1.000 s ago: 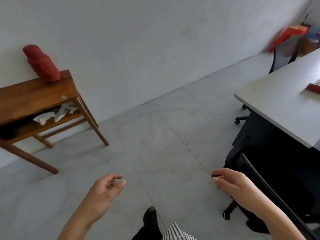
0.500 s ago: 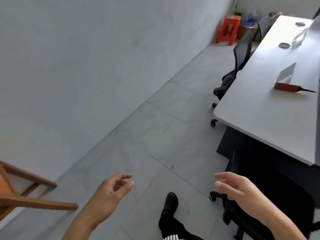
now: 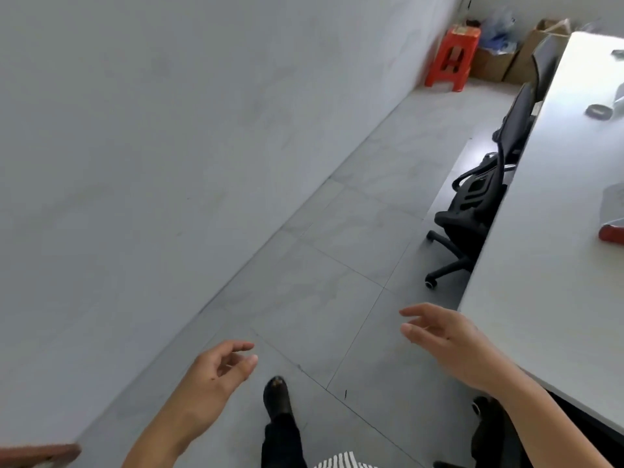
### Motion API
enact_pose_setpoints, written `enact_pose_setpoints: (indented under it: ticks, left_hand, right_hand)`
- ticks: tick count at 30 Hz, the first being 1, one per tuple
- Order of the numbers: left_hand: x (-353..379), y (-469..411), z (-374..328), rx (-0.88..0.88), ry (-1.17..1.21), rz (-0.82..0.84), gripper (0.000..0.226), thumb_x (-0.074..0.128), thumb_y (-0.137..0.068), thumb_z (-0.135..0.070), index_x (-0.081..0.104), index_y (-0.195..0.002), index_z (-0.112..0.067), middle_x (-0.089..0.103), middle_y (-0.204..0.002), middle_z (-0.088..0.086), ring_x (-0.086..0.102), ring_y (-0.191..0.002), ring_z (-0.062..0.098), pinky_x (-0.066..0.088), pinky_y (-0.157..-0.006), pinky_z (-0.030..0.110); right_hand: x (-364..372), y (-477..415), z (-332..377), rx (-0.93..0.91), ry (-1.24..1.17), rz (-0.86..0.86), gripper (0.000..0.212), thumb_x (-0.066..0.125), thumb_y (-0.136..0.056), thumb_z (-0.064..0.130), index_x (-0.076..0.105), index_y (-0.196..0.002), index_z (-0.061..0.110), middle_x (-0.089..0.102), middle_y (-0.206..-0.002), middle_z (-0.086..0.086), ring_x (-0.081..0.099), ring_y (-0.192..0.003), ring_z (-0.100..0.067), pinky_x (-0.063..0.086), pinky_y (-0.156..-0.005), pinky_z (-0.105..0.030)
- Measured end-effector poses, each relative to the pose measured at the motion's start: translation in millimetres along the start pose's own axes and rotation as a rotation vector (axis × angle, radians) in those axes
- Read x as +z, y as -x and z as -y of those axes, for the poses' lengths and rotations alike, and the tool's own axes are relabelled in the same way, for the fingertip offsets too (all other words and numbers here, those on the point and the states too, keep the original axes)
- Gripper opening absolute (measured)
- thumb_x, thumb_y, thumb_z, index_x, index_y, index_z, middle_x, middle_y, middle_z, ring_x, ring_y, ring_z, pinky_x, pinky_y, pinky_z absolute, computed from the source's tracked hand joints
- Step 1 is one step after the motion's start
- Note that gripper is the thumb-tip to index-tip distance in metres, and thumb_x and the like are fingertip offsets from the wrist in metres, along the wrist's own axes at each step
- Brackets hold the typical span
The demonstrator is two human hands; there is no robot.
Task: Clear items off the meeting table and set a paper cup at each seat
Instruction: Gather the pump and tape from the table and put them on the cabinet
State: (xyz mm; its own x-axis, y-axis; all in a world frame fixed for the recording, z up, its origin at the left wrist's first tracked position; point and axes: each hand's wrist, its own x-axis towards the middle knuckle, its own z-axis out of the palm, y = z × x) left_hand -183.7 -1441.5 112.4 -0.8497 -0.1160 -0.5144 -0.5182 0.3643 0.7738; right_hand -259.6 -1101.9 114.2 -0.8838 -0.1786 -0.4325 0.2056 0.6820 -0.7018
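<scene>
Both hands: left hand (image 3: 216, 376) and right hand (image 3: 449, 339) spread, holding nothing.
Meeting table (image 3: 540, 258): red item (image 3: 612, 233) near its right edge (cups unseen).
Advice: approach the near corner, clear first.

Only one view is showing: the head-worn camera is looking forward and steeply down, tilted, over grey floor tiles (image 3: 304, 265) close below. It is facing along the long white meeting table (image 3: 547, 265), whose near corner is sitting at the frame's right, toward the red plastic stool (image 3: 452, 57) far beyond that table's left side.
</scene>
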Motion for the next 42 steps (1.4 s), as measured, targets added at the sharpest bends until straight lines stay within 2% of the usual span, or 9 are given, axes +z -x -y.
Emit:
enact_pose_setpoints:
  ticks: [3,7,10,14,25,28,35,38,42]
  left_hand:
    - [-16,-74,-21,-0.01,-0.068,0.086,0.051,0.063,-0.059,-0.066,0.066,-0.101,-0.038,0.07,-0.097,0.001,0.068,-0.093,0.012,0.052,-0.086,0.032]
    - [-38,-180,-70,0.064,-0.11,0.121,0.013,0.066,-0.088,-0.036,0.065,-0.101,-0.035,0.069,-0.099,0.003,0.067,-0.094,0.018,0.052,-0.093,0.041]
    - [-45,-249,-125,0.124,-0.158,0.157,0.009,0.064,-0.091,-0.024,0.065,-0.097,-0.03,0.071,-0.097,0.007,0.068,-0.091,0.021,0.052,-0.09,0.042]
    - [-19,-324,-202,0.24,-0.295,0.322,0.008,0.063,-0.09,-0.029,0.065,-0.097,-0.034,0.07,-0.096,0.002,0.067,-0.093,0.02,0.053,-0.088,0.04]
    - [156,-428,-334,0.416,-0.582,0.781,0.017,0.064,-0.088,-0.039,0.063,-0.105,-0.036,0.068,-0.091,-0.003,0.065,-0.083,0.003,0.048,-0.073,0.016]
    - [192,-449,-373,0.455,-0.655,0.847,0.018,0.066,-0.086,-0.042,0.062,-0.103,-0.038,0.069,-0.093,-0.013,0.065,-0.082,-0.002,0.05,-0.074,0.016]
    - [283,-498,-452,0.52,-0.734,0.897,0.011,0.063,-0.09,-0.031,0.063,-0.1,-0.036,0.069,-0.089,0.002,0.067,-0.081,0.009,0.054,-0.076,0.026]
    - [343,-513,-482,0.571,-0.826,1.024,0.016,0.059,-0.092,-0.035,0.062,-0.108,-0.034,0.069,-0.093,-0.004,0.066,-0.089,0.008,0.054,-0.083,0.027]
    - [432,-527,-520,0.654,-0.897,1.187,0.025,0.056,-0.094,-0.037,0.06,-0.117,-0.029,0.068,-0.094,-0.01,0.064,-0.089,0.002,0.051,-0.078,0.019]
  right_hand:
    - [-7,-49,-2,0.074,-0.005,-0.037,0.022,0.06,-0.089,0.042,0.059,-0.111,0.037,0.068,-0.099,0.014,0.066,-0.087,0.0,0.051,-0.072,-0.018]
    - [-16,-96,0,0.224,-0.058,-0.086,0.024,0.063,-0.088,0.041,0.062,-0.111,0.035,0.069,-0.095,0.01,0.067,-0.084,-0.002,0.054,-0.08,-0.025]
    - [-34,-116,16,0.287,-0.148,-0.147,0.02,0.063,-0.087,0.042,0.06,-0.107,0.042,0.069,-0.098,0.012,0.066,-0.084,0.003,0.053,-0.082,-0.022]
    - [-65,-127,14,0.378,-0.246,-0.358,0.021,0.062,-0.086,0.044,0.06,-0.107,0.044,0.071,-0.096,0.014,0.064,-0.086,0.008,0.05,-0.081,-0.02]
    - [-147,-178,-73,0.653,-0.465,-0.534,0.029,0.064,-0.087,0.04,0.064,-0.115,0.032,0.069,-0.1,0.01,0.066,-0.093,-0.004,0.051,-0.092,-0.03]
    - [-197,-208,-90,0.645,-0.477,-0.579,0.029,0.062,-0.089,0.041,0.062,-0.116,0.032,0.067,-0.1,0.012,0.064,-0.094,-0.003,0.05,-0.089,-0.027]
    - [-293,-242,-115,0.616,-0.528,-0.759,0.021,0.062,-0.089,0.04,0.062,-0.11,0.036,0.067,-0.099,0.013,0.065,-0.088,0.001,0.046,-0.074,-0.015]
    - [-305,-244,-132,0.667,-0.631,-0.836,0.019,0.063,-0.088,0.038,0.064,-0.107,0.035,0.069,-0.098,0.012,0.067,-0.089,-0.002,0.05,-0.079,-0.02]
    - [-301,-243,-152,0.817,-0.79,-0.942,0.014,0.064,-0.088,0.037,0.064,-0.102,0.037,0.071,-0.095,0.008,0.068,-0.09,-0.005,0.052,-0.087,-0.027]
